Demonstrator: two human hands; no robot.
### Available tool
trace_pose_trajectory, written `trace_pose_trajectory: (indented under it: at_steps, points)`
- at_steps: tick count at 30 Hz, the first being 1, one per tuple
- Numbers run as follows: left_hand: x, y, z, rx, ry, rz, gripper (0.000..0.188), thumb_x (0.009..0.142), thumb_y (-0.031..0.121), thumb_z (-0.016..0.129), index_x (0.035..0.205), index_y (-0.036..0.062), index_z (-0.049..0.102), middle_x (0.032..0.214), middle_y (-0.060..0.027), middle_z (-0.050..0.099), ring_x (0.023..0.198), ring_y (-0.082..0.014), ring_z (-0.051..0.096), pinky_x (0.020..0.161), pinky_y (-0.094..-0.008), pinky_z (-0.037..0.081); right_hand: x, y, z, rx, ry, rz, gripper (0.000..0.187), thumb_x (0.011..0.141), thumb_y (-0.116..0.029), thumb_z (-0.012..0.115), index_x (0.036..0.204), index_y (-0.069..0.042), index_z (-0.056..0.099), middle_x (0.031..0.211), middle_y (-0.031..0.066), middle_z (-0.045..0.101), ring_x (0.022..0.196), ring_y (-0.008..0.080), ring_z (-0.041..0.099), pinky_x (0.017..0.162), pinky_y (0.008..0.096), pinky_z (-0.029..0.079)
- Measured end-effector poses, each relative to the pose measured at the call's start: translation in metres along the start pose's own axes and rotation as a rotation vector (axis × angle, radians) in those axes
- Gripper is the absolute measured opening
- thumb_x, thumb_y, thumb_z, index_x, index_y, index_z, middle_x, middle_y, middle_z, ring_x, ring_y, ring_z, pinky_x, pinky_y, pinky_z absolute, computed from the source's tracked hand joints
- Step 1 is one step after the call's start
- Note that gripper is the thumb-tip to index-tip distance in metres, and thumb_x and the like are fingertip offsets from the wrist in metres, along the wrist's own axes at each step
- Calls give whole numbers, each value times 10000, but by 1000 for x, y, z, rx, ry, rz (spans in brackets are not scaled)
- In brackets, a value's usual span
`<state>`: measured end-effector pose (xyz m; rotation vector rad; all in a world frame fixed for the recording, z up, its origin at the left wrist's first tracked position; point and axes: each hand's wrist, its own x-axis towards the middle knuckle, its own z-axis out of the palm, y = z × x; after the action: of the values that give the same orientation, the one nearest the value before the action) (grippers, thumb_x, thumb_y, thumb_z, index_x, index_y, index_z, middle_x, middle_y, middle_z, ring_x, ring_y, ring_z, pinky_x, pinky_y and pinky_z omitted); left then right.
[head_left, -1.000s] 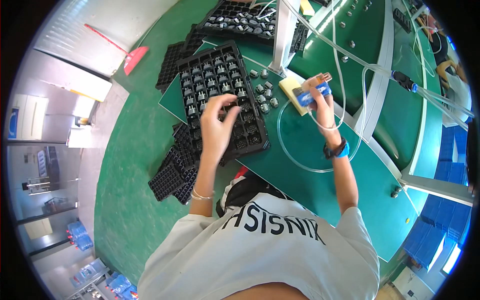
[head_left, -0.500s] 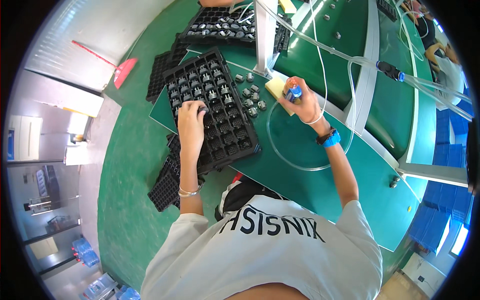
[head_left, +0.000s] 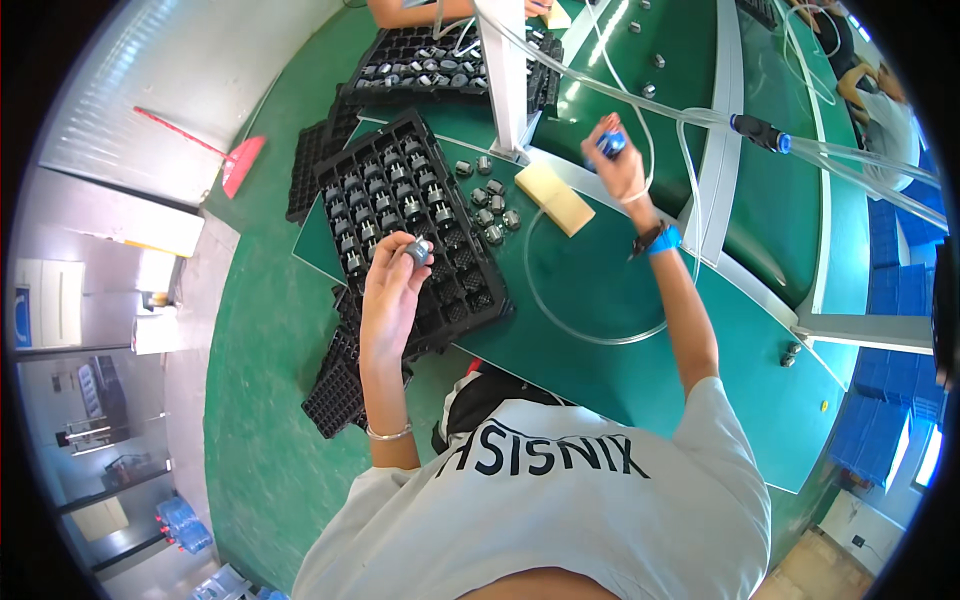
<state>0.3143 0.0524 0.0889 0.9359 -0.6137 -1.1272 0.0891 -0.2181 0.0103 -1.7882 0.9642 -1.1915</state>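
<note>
My left hand (head_left: pixel 391 287) pinches a small round grey part (head_left: pixel 418 252) between thumb and fingers. It hovers over a black compartment tray (head_left: pixel 488 262). Pronged parts (head_left: pixel 411 207) fill many of the tray's pockets; those at the near right end are bare. My right hand (head_left: pixel 622 168) is wrapped round a blue handheld tool (head_left: pixel 611 144), raised near the conveyor's edge. What the tool is exactly, I cannot tell. Below and left of that hand, a yellow block (head_left: pixel 556 199) lies on the green tabletop (head_left: pixel 610 385). Several loose metal cylinders (head_left: pixel 496 204) sit between block and tray.
A white post (head_left: pixel 503 85) rises behind the loose cylinders. Clear tubing (head_left: pixel 575 333) loops over the tabletop, and more hoses cross above. Another person's arm (head_left: pixel 420 12) reaches over a second filled tray (head_left: pixel 425 75). A green conveyor (head_left: pixel 680 110) runs at the far right.
My left hand has lifted from the tray's pockets with the grey part, turning palm inward. My right hand has moved up and away from the yellow block, carrying the blue tool.
</note>
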Motion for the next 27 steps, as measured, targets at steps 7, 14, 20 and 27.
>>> trace_pose_trajectory:
  at_steps: [7,14,20,27]
  points:
    - [-5,-6,13,-22,-24,-44,228,887,118,502,1096,34,469,985,-53,564,891,-111,543,819,-231,437,60,43,-38,-474,257,-153,346,751,-197,621,1014,24,571,944,194,606,917,324,578,786,350,462]
    - [-6,-11,19,-6,-49,-80,218,891,106,484,1100,43,469,993,-47,566,894,-104,538,830,-234,428,68,81,-46,-591,335,-213,350,761,-264,619,1011,-21,577,879,186,615,793,343,600,652,384,480]
    - [-9,-12,19,-15,-47,-87,223,896,108,477,1107,36,463,1009,-66,565,893,-112,539,822,-233,431,59,60,-38,-61,281,-91,246,786,-232,614,913,-27,563,804,57,594,719,152,585,653,299,453]
    - [-7,-14,21,-16,-64,-110,214,889,98,483,1094,37,466,1005,-54,560,910,-109,531,827,-233,424,-27,-14,14,646,-228,145,215,815,-147,583,976,-16,526,899,20,546,813,109,521,740,268,434]
